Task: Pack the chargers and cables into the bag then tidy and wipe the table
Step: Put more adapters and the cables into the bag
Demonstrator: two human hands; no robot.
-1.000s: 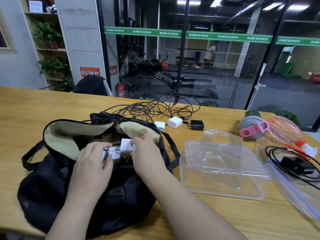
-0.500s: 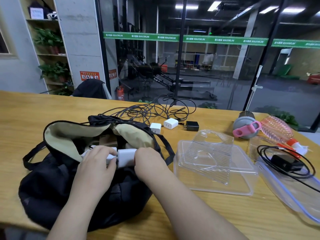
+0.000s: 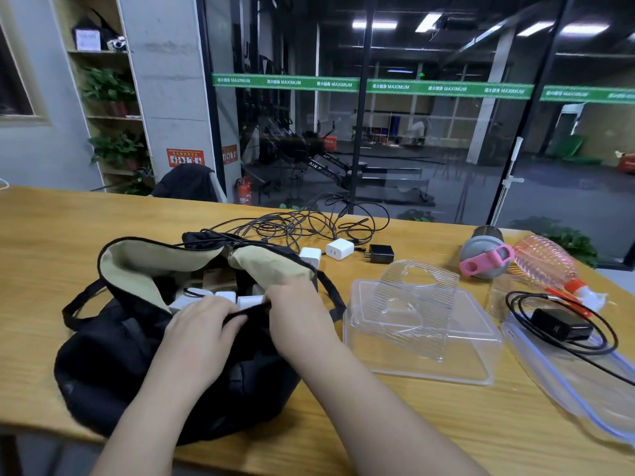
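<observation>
A black bag with beige lining lies open on the left of the wooden table. Several white chargers lie inside its mouth. My left hand grips the bag's front rim, fingers reaching in over the chargers. My right hand pinches one white charger at the rim. Behind the bag lies a tangle of dark cables, with two white chargers and a black charger beside it. Another black charger with its cable lies at the right.
A clear plastic box with a ribbed lid leaning in it stands right of the bag. A clear zip pouch lies under the far-right charger. A grey bottle with a pink strap and a pink bottle lie at the back right.
Both hands have lowered the white chargers from above the bag's mouth down behind its front rim. The view has tilted slightly; items on the table have not moved.
</observation>
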